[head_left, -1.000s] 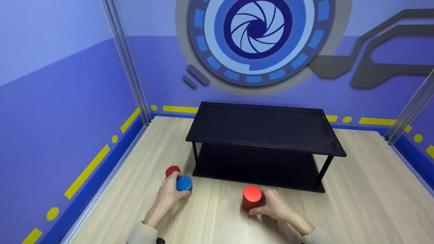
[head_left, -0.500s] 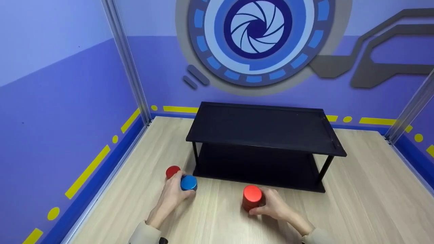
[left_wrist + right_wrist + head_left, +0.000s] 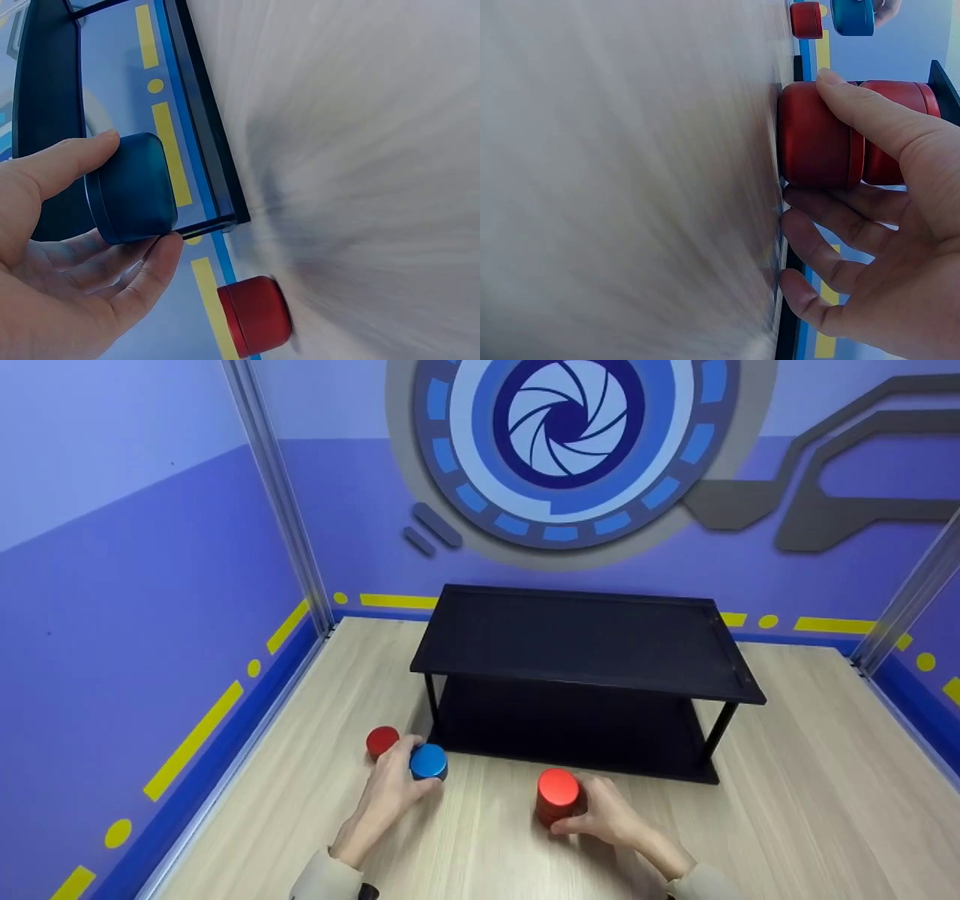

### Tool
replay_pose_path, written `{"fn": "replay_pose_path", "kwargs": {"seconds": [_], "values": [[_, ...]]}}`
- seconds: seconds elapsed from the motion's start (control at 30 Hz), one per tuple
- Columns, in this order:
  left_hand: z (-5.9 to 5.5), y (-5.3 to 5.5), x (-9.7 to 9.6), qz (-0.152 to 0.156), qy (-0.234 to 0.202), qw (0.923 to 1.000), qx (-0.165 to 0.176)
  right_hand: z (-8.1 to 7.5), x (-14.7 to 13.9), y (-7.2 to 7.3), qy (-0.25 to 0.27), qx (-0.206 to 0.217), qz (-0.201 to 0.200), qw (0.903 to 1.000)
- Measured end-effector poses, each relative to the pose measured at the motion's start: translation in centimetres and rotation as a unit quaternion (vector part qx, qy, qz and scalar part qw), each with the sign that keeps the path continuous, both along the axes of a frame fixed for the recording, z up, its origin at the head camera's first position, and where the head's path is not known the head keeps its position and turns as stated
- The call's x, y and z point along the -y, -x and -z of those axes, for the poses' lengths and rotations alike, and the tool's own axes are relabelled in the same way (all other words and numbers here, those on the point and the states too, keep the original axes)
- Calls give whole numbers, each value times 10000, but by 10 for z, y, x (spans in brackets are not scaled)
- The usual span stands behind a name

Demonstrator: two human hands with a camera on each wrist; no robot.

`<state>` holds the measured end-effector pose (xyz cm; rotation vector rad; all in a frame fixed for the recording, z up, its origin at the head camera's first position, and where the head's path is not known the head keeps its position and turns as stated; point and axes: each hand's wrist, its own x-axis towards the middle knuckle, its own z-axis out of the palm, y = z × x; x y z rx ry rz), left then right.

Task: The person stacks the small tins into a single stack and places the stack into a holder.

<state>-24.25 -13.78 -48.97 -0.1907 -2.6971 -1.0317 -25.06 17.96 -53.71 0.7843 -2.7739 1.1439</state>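
Shifted rightward from the small red can (image 3: 382, 741), my left hand (image 3: 391, 791) grips the blue can (image 3: 429, 760); my right hand (image 3: 607, 814) grips the tall red can (image 3: 558, 795) near the tabletop's front edge.

No writing, label, brand or number can be read anywhere here; the wall (image 3: 150, 585) carries only shapes and stripes.

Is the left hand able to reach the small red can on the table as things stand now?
Probably yes, but not freely. The small red can stands just beside the left hand with nothing between them. However, that hand already holds the blue can, so it seems it must put it down first.
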Motion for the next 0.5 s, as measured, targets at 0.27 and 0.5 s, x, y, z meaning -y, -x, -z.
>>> {"fn": "replay_pose_path", "kwargs": {"seconds": [0.27, 0.5], "values": [[-7, -2, -8, 31, 165, 9998, -69, 0, 0, 0, 39, 90, -39, 9999], [-9, -1, -13, 133, 236, 9994, -209, 0, 0, 1, 31, 59, -51, 10000]]}}
